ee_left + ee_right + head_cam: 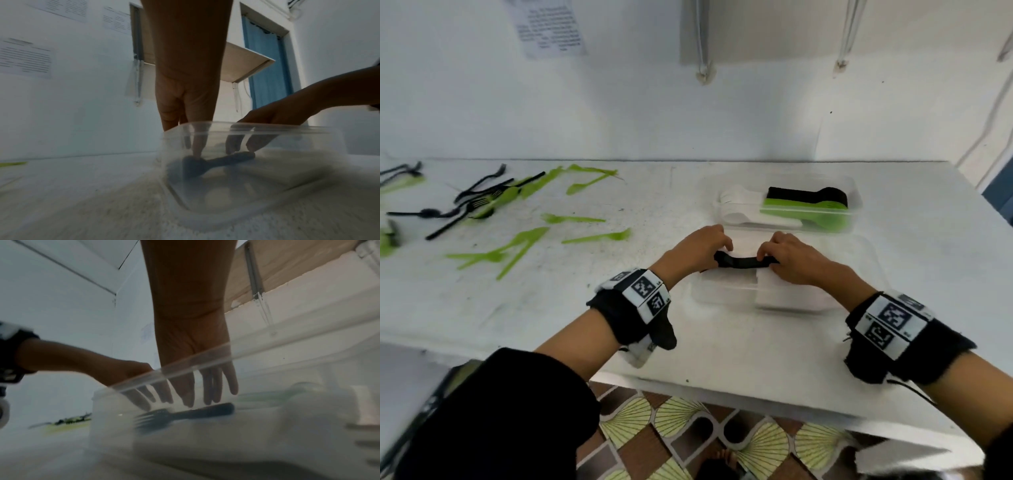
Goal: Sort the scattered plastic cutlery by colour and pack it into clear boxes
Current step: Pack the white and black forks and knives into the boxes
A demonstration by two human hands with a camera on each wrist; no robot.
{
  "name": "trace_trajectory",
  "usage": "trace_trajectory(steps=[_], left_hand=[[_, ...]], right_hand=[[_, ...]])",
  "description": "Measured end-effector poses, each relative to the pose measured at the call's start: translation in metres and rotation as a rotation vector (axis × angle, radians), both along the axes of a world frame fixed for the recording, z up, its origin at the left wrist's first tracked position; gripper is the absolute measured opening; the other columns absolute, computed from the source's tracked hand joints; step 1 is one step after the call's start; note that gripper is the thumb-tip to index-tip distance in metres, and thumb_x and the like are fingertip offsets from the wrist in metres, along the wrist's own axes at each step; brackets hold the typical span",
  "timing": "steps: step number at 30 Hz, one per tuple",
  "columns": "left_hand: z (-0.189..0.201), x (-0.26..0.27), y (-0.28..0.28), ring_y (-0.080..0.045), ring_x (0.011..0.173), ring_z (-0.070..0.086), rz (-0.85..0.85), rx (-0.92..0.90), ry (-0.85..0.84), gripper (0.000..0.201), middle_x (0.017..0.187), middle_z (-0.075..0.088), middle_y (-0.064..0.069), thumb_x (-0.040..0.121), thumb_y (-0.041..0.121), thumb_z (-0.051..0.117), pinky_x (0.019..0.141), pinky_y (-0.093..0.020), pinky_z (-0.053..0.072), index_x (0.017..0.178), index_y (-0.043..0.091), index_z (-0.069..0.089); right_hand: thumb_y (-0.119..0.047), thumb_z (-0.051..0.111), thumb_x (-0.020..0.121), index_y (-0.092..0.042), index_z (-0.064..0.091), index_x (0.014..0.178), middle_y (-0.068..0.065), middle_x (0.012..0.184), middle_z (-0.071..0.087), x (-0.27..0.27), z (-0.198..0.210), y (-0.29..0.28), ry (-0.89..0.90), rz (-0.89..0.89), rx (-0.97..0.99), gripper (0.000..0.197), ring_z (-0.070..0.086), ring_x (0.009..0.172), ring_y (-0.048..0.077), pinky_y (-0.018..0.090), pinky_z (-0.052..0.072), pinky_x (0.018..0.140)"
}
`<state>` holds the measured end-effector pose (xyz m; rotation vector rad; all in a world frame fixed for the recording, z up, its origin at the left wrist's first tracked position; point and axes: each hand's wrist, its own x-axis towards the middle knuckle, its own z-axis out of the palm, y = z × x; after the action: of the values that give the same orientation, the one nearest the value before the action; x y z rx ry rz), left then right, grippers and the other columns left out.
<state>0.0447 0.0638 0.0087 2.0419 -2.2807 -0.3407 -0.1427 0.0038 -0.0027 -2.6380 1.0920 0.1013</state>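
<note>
Both hands are inside the near clear plastic box (pixel 726 298), settling a stack of black plastic forks (pixel 743 262) beside the white cutlery (pixel 784 291) already packed there. The left hand (pixel 698 250) pinches the tine end of the forks and the right hand (pixel 791 260) the handle end — each grip looks to be by the fingertips, though the wrist views are blurred. The step in hand is packing black. Next, I judge, comes letting go and reaching left across the white table (pixel 722 342) for the scattered black and green cutlery (pixel 493 202) — the far clear box (pixel 854 209) already holds sorted stacks.
</note>
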Motion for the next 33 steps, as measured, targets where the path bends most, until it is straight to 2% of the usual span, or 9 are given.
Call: trace_trajectory(steps=[4,7,11,15,18,22,25,28,33], left_hand=[[0.001,0.009,0.019,-0.021,0.096,0.055,0.068,-0.228,0.246,0.026,0.108,0.055,-0.011,0.086,0.004,0.059,0.077,-0.023,0.039,0.111,0.007,0.062],[0.005,0.023,0.037,-0.019,0.096,0.056,0.185,-0.318,0.328,0.025,0.106,0.059,-0.011,0.086,0.009,0.061,0.078,-0.020,0.038,0.111,0.008,0.062],[0.009,0.067,0.069,-0.025,0.094,0.060,0.351,-0.360,0.412,0.025,0.107,0.061,-0.015,0.085,0.008,0.063,0.067,-0.006,0.037,0.110,0.004,0.062],[0.013,0.128,0.113,-0.026,0.093,0.061,0.467,-0.420,0.434,0.024,0.109,0.062,-0.017,0.085,0.004,0.063,0.069,-0.003,0.038,0.109,0.000,0.062],[0.018,0.176,0.148,-0.019,0.087,0.056,0.539,-0.454,0.431,0.026,0.111,0.062,-0.018,0.085,0.001,0.063,0.068,0.000,0.037,0.111,-0.002,0.062],[0.024,0.245,0.191,-0.022,0.092,0.058,0.636,-0.456,0.407,0.028,0.113,0.062,-0.016,0.086,0.005,0.062,0.070,0.002,0.035,0.114,0.001,0.060],[0.026,0.296,0.219,-0.016,0.091,0.055,0.692,-0.489,0.387,0.028,0.112,0.061,-0.017,0.086,0.005,0.063,0.067,0.001,0.035,0.114,0.001,0.060],[0.026,0.341,0.241,-0.024,0.093,0.059,0.740,-0.518,0.391,0.028,0.111,0.062,-0.017,0.085,0.005,0.063,0.067,-0.006,0.038,0.112,0.001,0.060],[0.017,0.397,0.273,-0.016,0.089,0.055,0.780,-0.565,0.411,0.026,0.106,0.062,-0.018,0.084,-0.001,0.061,0.070,0.001,0.037,0.110,-0.003,0.060]], right_hand=[[-0.015,0.051,0.092,-0.014,0.049,0.129,0.013,0.128,0.044,0.010,0.008,0.012,-0.150,-0.045,-0.021,0.037,0.039,0.123,0.028,0.036,0.037,0.099],[-0.012,0.054,0.090,-0.011,0.052,0.127,0.014,0.124,0.050,0.035,0.014,0.026,-0.371,-0.020,-0.065,0.037,0.046,0.117,0.029,0.033,0.037,0.094],[-0.011,0.056,0.089,-0.010,0.057,0.123,0.011,0.115,0.057,0.090,0.026,0.048,-0.539,0.079,-0.040,0.033,0.054,0.106,0.025,0.026,0.037,0.084],[-0.012,0.059,0.088,-0.009,0.059,0.120,0.009,0.109,0.062,0.155,0.030,0.074,-0.630,0.213,-0.036,0.032,0.057,0.102,0.023,0.022,0.035,0.080],[-0.009,0.061,0.086,-0.007,0.060,0.118,0.010,0.106,0.063,0.208,0.031,0.090,-0.673,0.289,-0.013,0.032,0.059,0.098,0.025,0.023,0.035,0.078],[-0.009,0.062,0.085,-0.007,0.061,0.119,0.012,0.107,0.063,0.289,0.028,0.116,-0.702,0.330,0.048,0.033,0.060,0.096,0.025,0.019,0.034,0.075],[-0.006,0.063,0.084,-0.005,0.062,0.117,0.015,0.106,0.063,0.349,0.023,0.138,-0.753,0.361,0.069,0.033,0.061,0.094,0.029,0.019,0.033,0.076],[-0.006,0.063,0.084,-0.005,0.061,0.118,0.015,0.108,0.063,0.403,0.020,0.156,-0.769,0.374,0.111,0.034,0.060,0.096,0.029,0.017,0.032,0.075],[-0.006,0.062,0.085,-0.005,0.060,0.118,0.016,0.110,0.062,0.476,0.013,0.181,-0.764,0.382,0.182,0.033,0.060,0.096,0.029,0.021,0.036,0.078]])
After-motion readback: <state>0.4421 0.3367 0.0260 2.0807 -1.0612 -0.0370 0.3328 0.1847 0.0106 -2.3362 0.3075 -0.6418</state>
